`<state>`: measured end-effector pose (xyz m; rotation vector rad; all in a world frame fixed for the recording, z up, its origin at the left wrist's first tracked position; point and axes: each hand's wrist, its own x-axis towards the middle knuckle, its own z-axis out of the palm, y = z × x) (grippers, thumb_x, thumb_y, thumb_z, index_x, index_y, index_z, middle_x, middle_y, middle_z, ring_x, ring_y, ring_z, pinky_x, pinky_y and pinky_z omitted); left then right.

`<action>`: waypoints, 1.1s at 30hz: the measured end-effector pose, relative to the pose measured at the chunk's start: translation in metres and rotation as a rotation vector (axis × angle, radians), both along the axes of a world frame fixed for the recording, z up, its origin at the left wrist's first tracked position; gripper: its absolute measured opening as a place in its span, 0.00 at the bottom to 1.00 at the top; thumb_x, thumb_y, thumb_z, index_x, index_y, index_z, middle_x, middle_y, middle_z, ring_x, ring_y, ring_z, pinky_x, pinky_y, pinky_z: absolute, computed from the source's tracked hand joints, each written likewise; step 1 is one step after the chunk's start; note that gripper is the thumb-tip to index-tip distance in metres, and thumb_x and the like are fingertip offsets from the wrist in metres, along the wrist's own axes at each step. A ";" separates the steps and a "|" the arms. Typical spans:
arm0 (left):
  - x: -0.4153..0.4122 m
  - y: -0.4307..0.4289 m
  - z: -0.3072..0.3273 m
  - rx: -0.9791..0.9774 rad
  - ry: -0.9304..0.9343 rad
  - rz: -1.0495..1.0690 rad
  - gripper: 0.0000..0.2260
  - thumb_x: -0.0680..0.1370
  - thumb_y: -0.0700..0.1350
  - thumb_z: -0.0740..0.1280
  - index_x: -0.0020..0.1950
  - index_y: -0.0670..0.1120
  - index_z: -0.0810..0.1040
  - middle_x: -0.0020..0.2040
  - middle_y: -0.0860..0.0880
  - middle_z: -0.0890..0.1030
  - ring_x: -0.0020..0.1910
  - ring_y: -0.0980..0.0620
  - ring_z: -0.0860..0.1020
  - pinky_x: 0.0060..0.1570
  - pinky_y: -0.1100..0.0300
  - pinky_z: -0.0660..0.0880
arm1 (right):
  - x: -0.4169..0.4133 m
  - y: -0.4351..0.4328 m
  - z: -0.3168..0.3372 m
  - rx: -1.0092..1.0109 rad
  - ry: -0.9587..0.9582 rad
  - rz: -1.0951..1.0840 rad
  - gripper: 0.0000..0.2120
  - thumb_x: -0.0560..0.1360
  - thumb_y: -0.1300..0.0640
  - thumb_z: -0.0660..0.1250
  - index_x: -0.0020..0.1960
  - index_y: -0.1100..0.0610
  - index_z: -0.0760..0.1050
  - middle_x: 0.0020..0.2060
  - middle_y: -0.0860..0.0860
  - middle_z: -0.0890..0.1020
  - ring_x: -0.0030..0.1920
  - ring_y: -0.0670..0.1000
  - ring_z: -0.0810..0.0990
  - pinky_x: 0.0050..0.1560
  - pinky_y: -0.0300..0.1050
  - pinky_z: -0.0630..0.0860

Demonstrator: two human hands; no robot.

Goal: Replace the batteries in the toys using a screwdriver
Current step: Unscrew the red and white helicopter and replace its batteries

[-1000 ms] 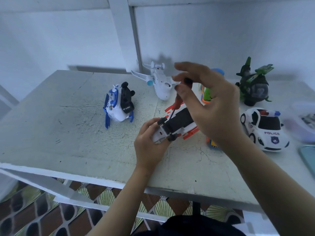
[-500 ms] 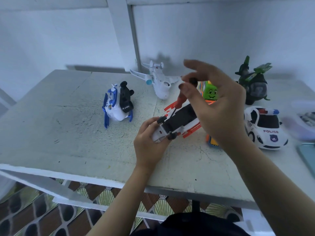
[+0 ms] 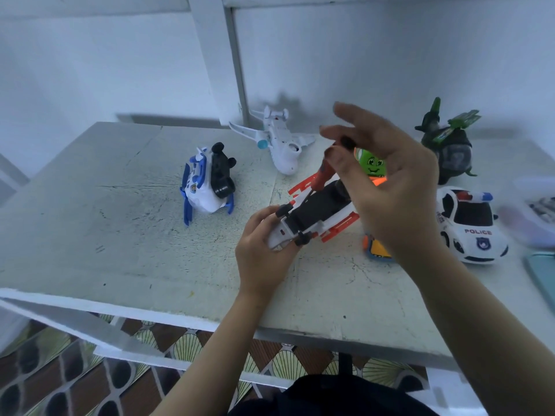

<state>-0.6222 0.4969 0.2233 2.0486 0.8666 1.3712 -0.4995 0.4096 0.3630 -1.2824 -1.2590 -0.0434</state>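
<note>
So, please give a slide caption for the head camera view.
Left hand steadies an upturned white-and-orange toy while right hand holds a red screwdriver to its underside.

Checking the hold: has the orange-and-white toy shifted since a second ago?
No. The orange-and-white toy sits where it was, between the blue-and-white toy and the police car.

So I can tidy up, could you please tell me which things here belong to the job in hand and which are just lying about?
In use: screwdriver, pinched by right hand; white-and-orange toy, gripped by left hand.
Lying about: white aeroplane, police car, green helicopter, blue-and-white toy.
</note>
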 end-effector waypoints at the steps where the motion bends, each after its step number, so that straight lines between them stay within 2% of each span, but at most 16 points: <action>1: 0.000 0.000 0.000 -0.001 0.000 0.001 0.23 0.68 0.55 0.73 0.56 0.42 0.82 0.55 0.53 0.79 0.53 0.59 0.76 0.51 0.78 0.70 | 0.000 0.000 0.000 -0.012 -0.023 0.019 0.15 0.76 0.63 0.66 0.62 0.54 0.75 0.46 0.43 0.82 0.47 0.46 0.83 0.53 0.47 0.78; 3: 0.000 0.000 0.000 -0.006 -0.001 0.009 0.23 0.68 0.55 0.73 0.57 0.43 0.82 0.55 0.53 0.79 0.53 0.59 0.77 0.51 0.77 0.70 | -0.001 -0.001 -0.004 -0.025 -0.092 0.029 0.15 0.76 0.61 0.63 0.62 0.51 0.75 0.53 0.44 0.81 0.57 0.49 0.80 0.58 0.52 0.76; 5: 0.000 0.000 0.000 -0.009 0.003 0.014 0.23 0.68 0.55 0.73 0.58 0.44 0.82 0.55 0.52 0.80 0.53 0.59 0.77 0.51 0.77 0.70 | -0.001 -0.001 -0.007 -0.021 -0.105 -0.013 0.14 0.75 0.54 0.66 0.60 0.49 0.76 0.61 0.49 0.78 0.65 0.50 0.74 0.64 0.50 0.71; 8: 0.000 0.000 0.000 0.000 0.009 0.021 0.23 0.68 0.55 0.73 0.58 0.44 0.82 0.55 0.52 0.80 0.53 0.61 0.76 0.51 0.77 0.70 | -0.002 -0.001 -0.006 0.039 -0.085 -0.100 0.12 0.71 0.49 0.71 0.54 0.48 0.79 0.53 0.50 0.77 0.57 0.48 0.75 0.57 0.46 0.73; 10: 0.001 0.000 0.000 0.005 0.007 0.032 0.22 0.68 0.54 0.74 0.57 0.44 0.82 0.55 0.54 0.79 0.53 0.62 0.75 0.51 0.78 0.69 | -0.001 0.000 -0.005 0.059 -0.074 -0.102 0.11 0.72 0.53 0.71 0.54 0.51 0.80 0.45 0.49 0.79 0.49 0.45 0.77 0.52 0.45 0.75; 15: 0.001 0.001 -0.002 0.001 0.024 0.055 0.22 0.66 0.49 0.78 0.57 0.43 0.82 0.55 0.53 0.79 0.53 0.59 0.77 0.52 0.78 0.69 | 0.001 0.000 -0.006 -0.027 -0.052 -0.023 0.13 0.78 0.63 0.62 0.61 0.56 0.75 0.43 0.45 0.82 0.47 0.47 0.81 0.49 0.49 0.78; 17: 0.001 0.002 -0.002 -0.002 0.025 0.061 0.22 0.66 0.46 0.79 0.57 0.43 0.82 0.55 0.52 0.80 0.53 0.58 0.77 0.52 0.77 0.69 | 0.000 0.000 -0.008 -0.036 -0.037 0.001 0.12 0.78 0.60 0.61 0.60 0.55 0.76 0.50 0.46 0.83 0.54 0.46 0.80 0.55 0.44 0.76; 19: 0.001 0.001 -0.002 -0.003 0.028 0.070 0.21 0.66 0.47 0.78 0.57 0.43 0.82 0.55 0.51 0.80 0.53 0.59 0.76 0.51 0.78 0.69 | -0.001 0.000 -0.009 -0.017 -0.017 -0.019 0.11 0.75 0.54 0.65 0.57 0.50 0.78 0.60 0.43 0.77 0.66 0.45 0.72 0.64 0.38 0.69; 20: 0.001 0.001 -0.002 -0.003 0.029 0.075 0.21 0.66 0.47 0.78 0.57 0.43 0.83 0.55 0.51 0.80 0.53 0.60 0.76 0.51 0.78 0.69 | -0.001 -0.001 -0.009 -0.006 -0.008 -0.044 0.10 0.74 0.51 0.67 0.55 0.48 0.79 0.62 0.45 0.75 0.66 0.46 0.71 0.64 0.40 0.68; 22: 0.002 0.001 -0.002 -0.003 0.028 0.079 0.21 0.66 0.46 0.78 0.56 0.42 0.83 0.55 0.51 0.80 0.53 0.61 0.75 0.51 0.78 0.68 | -0.001 -0.001 -0.006 0.005 -0.003 -0.086 0.10 0.72 0.50 0.71 0.53 0.46 0.80 0.56 0.48 0.75 0.59 0.47 0.74 0.60 0.45 0.72; 24: 0.001 0.001 -0.002 -0.001 0.032 0.079 0.21 0.66 0.44 0.79 0.56 0.41 0.83 0.55 0.50 0.80 0.53 0.61 0.75 0.52 0.79 0.68 | 0.001 -0.001 -0.004 0.004 -0.007 -0.063 0.11 0.73 0.54 0.71 0.55 0.50 0.80 0.46 0.47 0.78 0.50 0.43 0.76 0.53 0.39 0.73; 27: 0.001 0.001 -0.002 0.002 0.047 0.082 0.21 0.65 0.44 0.80 0.56 0.41 0.83 0.54 0.48 0.81 0.53 0.61 0.75 0.52 0.79 0.68 | 0.003 -0.001 -0.002 -0.024 -0.025 -0.019 0.13 0.76 0.64 0.66 0.60 0.56 0.77 0.42 0.48 0.82 0.47 0.41 0.79 0.52 0.34 0.74; 29: 0.001 0.001 -0.002 0.000 0.043 0.083 0.20 0.65 0.45 0.79 0.55 0.41 0.83 0.54 0.48 0.81 0.52 0.61 0.75 0.51 0.79 0.68 | 0.002 -0.002 -0.003 -0.046 -0.020 0.023 0.14 0.77 0.66 0.63 0.61 0.58 0.76 0.45 0.52 0.84 0.50 0.42 0.80 0.52 0.29 0.73; 30: 0.001 0.001 -0.001 -0.003 0.038 0.083 0.20 0.66 0.46 0.78 0.56 0.42 0.83 0.54 0.49 0.81 0.52 0.62 0.75 0.51 0.79 0.68 | 0.001 -0.002 -0.004 -0.051 -0.021 0.039 0.14 0.78 0.65 0.62 0.62 0.57 0.76 0.47 0.50 0.84 0.54 0.42 0.79 0.54 0.29 0.72; 32: 0.001 0.000 -0.001 -0.005 0.032 0.083 0.21 0.66 0.48 0.78 0.56 0.43 0.83 0.54 0.51 0.80 0.52 0.62 0.75 0.51 0.79 0.68 | -0.001 -0.002 -0.006 -0.045 -0.022 0.037 0.13 0.77 0.58 0.65 0.61 0.51 0.77 0.53 0.37 0.80 0.66 0.44 0.73 0.62 0.32 0.67; 33: 0.001 0.000 -0.001 -0.002 0.033 0.081 0.21 0.66 0.49 0.78 0.56 0.43 0.83 0.55 0.51 0.80 0.52 0.62 0.75 0.51 0.79 0.68 | -0.002 -0.002 -0.006 -0.037 -0.017 0.008 0.13 0.75 0.54 0.67 0.59 0.49 0.77 0.56 0.36 0.77 0.67 0.45 0.72 0.63 0.33 0.67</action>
